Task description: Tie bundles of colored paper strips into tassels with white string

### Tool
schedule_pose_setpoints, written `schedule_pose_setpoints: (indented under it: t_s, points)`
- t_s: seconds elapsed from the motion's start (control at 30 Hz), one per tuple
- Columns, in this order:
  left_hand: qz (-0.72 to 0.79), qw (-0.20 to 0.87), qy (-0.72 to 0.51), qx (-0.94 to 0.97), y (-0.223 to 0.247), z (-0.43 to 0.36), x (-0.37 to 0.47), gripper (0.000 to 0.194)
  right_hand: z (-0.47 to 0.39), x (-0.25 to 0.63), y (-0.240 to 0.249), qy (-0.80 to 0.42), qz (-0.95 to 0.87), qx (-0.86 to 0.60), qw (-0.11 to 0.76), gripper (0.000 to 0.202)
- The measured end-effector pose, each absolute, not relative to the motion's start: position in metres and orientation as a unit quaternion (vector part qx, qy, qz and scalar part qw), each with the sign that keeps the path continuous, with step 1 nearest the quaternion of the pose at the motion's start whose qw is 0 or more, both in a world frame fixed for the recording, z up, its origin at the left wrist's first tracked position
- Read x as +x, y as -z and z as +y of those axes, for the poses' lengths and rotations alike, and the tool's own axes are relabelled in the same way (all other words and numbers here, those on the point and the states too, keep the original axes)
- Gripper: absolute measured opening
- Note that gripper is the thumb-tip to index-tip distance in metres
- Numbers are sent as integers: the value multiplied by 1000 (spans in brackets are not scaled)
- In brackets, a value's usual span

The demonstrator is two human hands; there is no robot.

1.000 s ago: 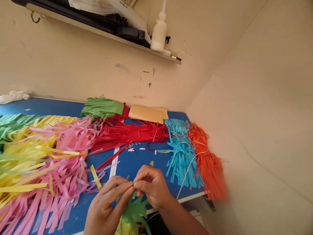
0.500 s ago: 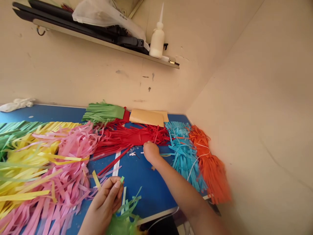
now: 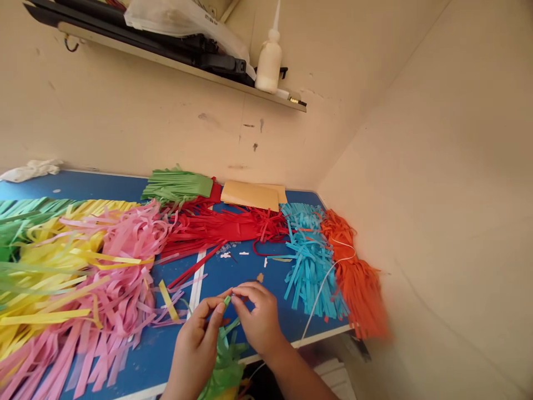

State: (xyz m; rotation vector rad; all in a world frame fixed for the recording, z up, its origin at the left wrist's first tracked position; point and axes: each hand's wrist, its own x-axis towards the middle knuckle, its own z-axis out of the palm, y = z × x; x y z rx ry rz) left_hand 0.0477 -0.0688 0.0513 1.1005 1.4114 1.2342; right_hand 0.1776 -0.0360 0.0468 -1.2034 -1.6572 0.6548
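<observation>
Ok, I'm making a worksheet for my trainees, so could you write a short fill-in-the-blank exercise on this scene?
1. The left hand holds a strip coloured ____.
2. The squeeze bottle stands on the ____.
3. Between the red fringe and the orange fringe lies a ____ fringe.

Missing words: green; shelf; blue.

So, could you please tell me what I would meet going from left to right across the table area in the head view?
Green fringe, yellow fringe, pink fringe, left hand, green strip, right hand, light-blue fringe, orange fringe.
</observation>
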Motion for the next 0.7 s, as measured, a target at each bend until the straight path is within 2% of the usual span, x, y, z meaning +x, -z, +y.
schedule_pose_setpoints:
  t_s: [0.27,0.5,0.63,0.7]
  points:
    - [583,357,-496,536,-57,-82,54,34,-45,182,-55,-315,-598,-515,528,14]
    - [582,294,-472,593,-69,-72,40,29,-48,193,-59,-503,-502,-430,556,8]
    - [560,257,-470,632,-75,-70,40,28,-51,191,-58,-554,-468,-412,552,5]
    - [549,225,-468,656,-77,-70,40,30,-52,190,-58,-570,-448,-413,552,10]
